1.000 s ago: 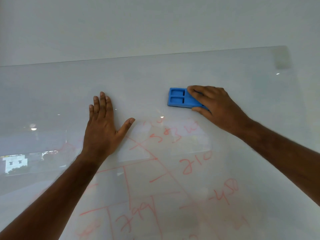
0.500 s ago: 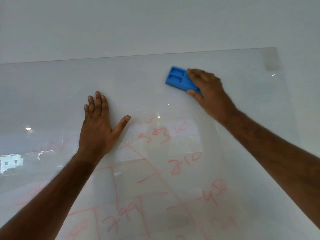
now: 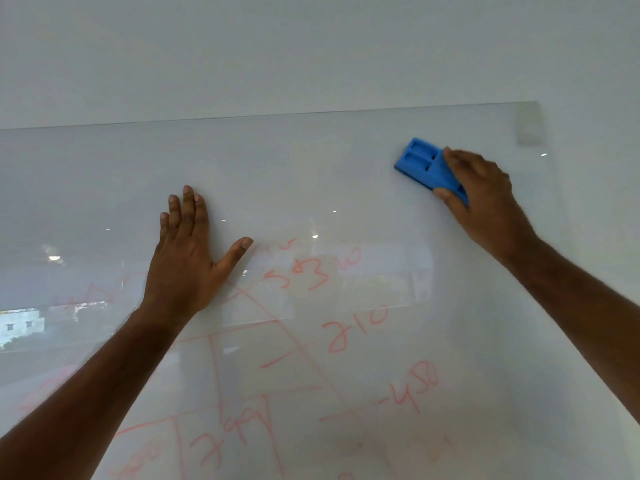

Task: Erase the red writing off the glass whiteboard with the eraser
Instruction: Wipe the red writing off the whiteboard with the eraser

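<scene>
left hand [image 3: 183, 261] flat on glass whiteboard [image 3: 311, 174], fingers straight, thumb splayed, grip holding nothing. red writing [image 3: 304, 271] starts just right of that thumb and runs below it, well down-left of the right grip. right hand [image 3: 485, 199] grip pinches blue eraser [image 3: 424, 166] against the glass, tilted, near the top right corner, fingers over its upper edge, thumb on the lower edge.
</scene>
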Motion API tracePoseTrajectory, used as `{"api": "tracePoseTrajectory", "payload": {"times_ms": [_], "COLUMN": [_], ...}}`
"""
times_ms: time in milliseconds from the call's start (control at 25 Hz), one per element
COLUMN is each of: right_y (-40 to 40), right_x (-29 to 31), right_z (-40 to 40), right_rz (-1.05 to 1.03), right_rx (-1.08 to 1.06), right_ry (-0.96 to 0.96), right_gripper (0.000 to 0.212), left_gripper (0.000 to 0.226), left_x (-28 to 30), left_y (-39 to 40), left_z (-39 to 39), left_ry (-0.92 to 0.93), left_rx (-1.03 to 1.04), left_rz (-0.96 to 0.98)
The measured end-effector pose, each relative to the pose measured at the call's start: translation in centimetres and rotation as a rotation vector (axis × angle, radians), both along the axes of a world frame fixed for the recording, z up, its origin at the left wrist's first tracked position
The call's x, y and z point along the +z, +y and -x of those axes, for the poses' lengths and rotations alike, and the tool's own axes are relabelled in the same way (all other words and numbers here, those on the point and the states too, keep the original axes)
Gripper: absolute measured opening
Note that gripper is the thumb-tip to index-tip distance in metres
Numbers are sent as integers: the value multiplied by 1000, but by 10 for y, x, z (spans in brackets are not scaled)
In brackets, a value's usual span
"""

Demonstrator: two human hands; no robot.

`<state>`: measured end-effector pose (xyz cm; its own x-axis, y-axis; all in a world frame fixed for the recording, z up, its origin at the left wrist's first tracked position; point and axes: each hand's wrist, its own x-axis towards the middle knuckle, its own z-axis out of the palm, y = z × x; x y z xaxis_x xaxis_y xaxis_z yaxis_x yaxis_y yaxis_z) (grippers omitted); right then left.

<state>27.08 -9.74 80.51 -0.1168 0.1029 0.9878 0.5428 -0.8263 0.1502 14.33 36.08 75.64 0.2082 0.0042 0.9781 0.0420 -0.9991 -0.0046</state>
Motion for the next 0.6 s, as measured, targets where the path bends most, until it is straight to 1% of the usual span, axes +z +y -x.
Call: {"api": "tracePoseTrajectory", "payload": {"times_ms": [120,200,320,480,520,600], "right_y": [26,55,79,59,45,19], "right_x": [28,29,-12,-78,-84,-82], "right_z": [8,14,20,16,13,6], "right_rz": [-90,-55,90,255,265,216], "right_rx": [62,79,60,-25,-48,-90], "right_ry": [26,-8,-85,-127,-131,-115], "right_gripper": [59,59,58,55,55,56], "left_gripper": [119,119,118,117,117,116], "left_x": [0,-1,-2,-3,-4,-4], "left_y": [-2,-2,-2,1,2,2], "left_z": [0,2,2,2,1,1], "left_ry": [3,9,9,2,-3,-4], "left_rx": [13,14,15,20,21,19], "left_rz": [4,-1,-6,-29,-32,-33]}}
